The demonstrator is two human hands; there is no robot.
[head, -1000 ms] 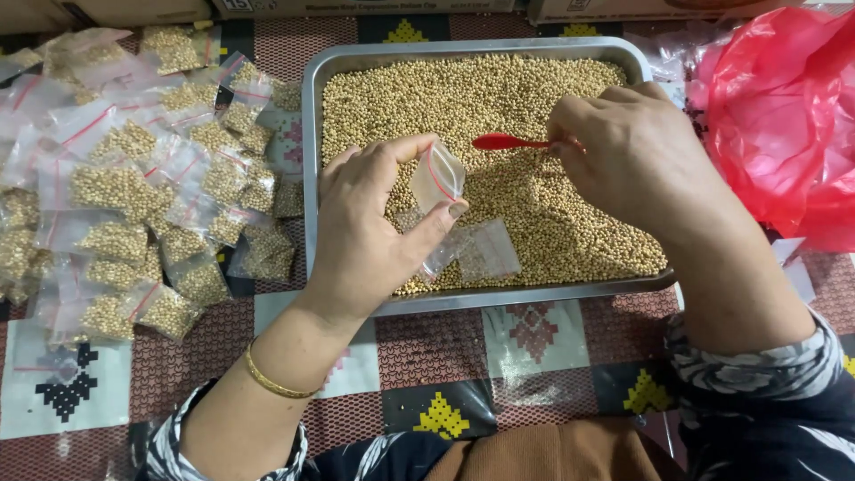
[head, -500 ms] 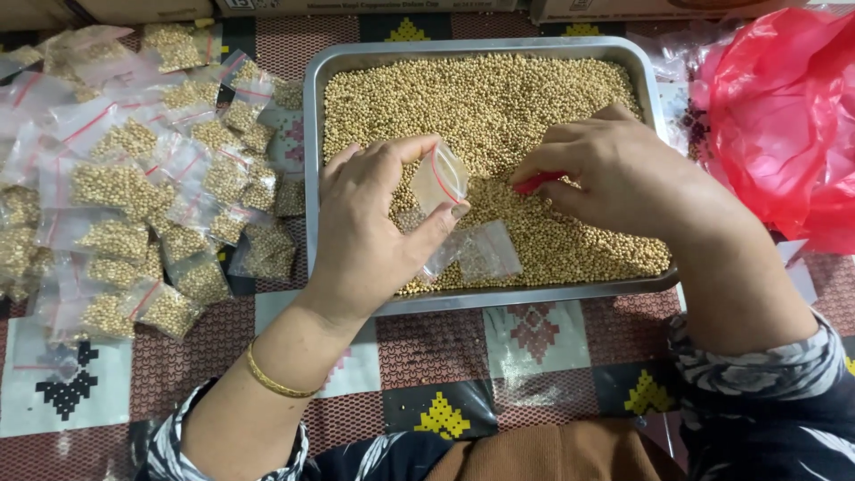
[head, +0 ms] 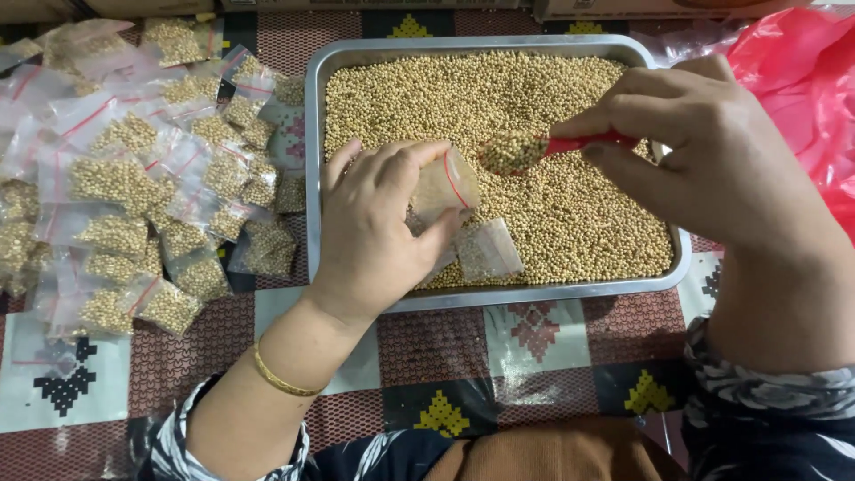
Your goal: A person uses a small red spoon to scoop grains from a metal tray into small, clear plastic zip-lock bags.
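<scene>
Steel-grey and shallow, the rectangular baking tray [head: 313, 134] sits at the top centre of the patterned floor covering [head: 534, 343], filled edge to edge with small tan seeds [head: 463, 89]. The left hand [head: 374, 232] rests over the tray's lower left corner, thumb and fingers pinched around a small clear zip bag [head: 445, 185] whose mouth is held open and tilted toward three o'clock. Just beside that mouth, at about two o'clock from the left hand, hovers the heaped bowl of a red plastic spoon [head: 534, 149], close to the bag but not quite touching it. The right hand [head: 712, 151] is closed on the spoon's handle, fingers curled over it, at three o'clock from the bag. A second empty clear bag [head: 488, 251] lies on the seeds at five o'clock from the held one. At nine o'clock from the tray, a spread of filled seed packets [head: 134, 187] covers the floor; a red plastic bag [head: 802, 80] bulges at two o'clock.
</scene>
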